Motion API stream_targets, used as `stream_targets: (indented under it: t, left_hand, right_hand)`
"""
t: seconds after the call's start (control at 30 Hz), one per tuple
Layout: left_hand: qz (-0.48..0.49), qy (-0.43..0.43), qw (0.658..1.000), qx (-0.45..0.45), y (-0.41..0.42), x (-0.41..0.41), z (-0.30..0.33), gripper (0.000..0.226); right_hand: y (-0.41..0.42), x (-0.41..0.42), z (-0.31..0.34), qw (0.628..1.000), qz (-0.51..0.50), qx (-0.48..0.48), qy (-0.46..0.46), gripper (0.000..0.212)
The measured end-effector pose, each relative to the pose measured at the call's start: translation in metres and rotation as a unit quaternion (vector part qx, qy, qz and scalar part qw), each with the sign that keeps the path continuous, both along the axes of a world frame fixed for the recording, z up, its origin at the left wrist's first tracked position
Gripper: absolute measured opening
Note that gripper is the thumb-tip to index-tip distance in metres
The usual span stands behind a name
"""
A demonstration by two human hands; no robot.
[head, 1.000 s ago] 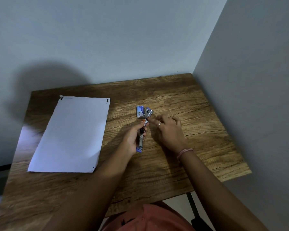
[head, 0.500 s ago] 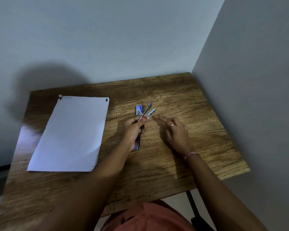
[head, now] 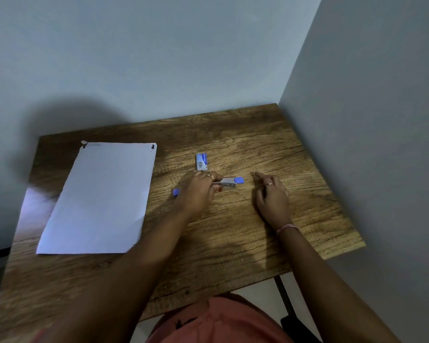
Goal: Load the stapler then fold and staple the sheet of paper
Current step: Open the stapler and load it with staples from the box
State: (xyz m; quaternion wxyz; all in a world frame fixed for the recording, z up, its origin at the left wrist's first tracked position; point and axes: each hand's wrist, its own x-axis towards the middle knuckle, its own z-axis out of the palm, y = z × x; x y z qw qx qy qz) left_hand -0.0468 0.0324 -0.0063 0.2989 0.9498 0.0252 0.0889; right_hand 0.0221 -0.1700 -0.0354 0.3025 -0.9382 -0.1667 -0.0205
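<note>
Stapler (head: 229,182) sits near the middle of the desk (head: 245,233), lying crosswise, its silver metal body and blue plastic tip poking out at three o'clock from under the left hand (head: 198,191). That left hand has its fingers curled over the stapler's body, holding it. A blue end cap (head: 176,192) peeks out on the nine o'clock side of the same hand; whether the stapler is swung open I cannot tell. The right hand (head: 270,194) lies at three o'clock of the stapler, well apart from it, fingers loose and spread, holding nothing.

At twelve o'clock, just beyond the left knuckles, lies the staple box (head: 201,161), a small white and blue card packet. My read: loading is still the job in hand. To do it well, the left hand should pin the stapler steady with the magazine channel facing up, while the right hand goes to the box for one strip of staples and seats it legs down, flat in the channel, before the top is closed.

The sheet of paper (head: 99,196) waits at nine o'clock, flat, unfolded, thin and matte, with dark marks at its two far corners. The desk is wood-grain, rough-looking and brown, tucked into a plain wall corner.
</note>
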Motion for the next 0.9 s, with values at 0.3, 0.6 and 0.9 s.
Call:
stream_targets:
  t: [0.3,0.6,0.9]
  left_hand:
    - [0.060,0.018,0.998,-0.028,0.003,0.003,0.006,0.026]
    - [0.230,0.119,0.682,-0.684,0.002,0.005,0.022,0.016]
    - [0.241,0.107,0.527,-0.808,-0.014,0.002,0.028,0.020]
  right_hand:
    - [0.001,0.000,-0.002,1.000,0.001,0.011,-0.018,0.044]
    - [0.007,0.001,0.021,0.977,-0.035,0.169,0.127,0.027]
    - [0.047,-0.037,0.044,0.828,0.084,0.413,0.371,0.026]
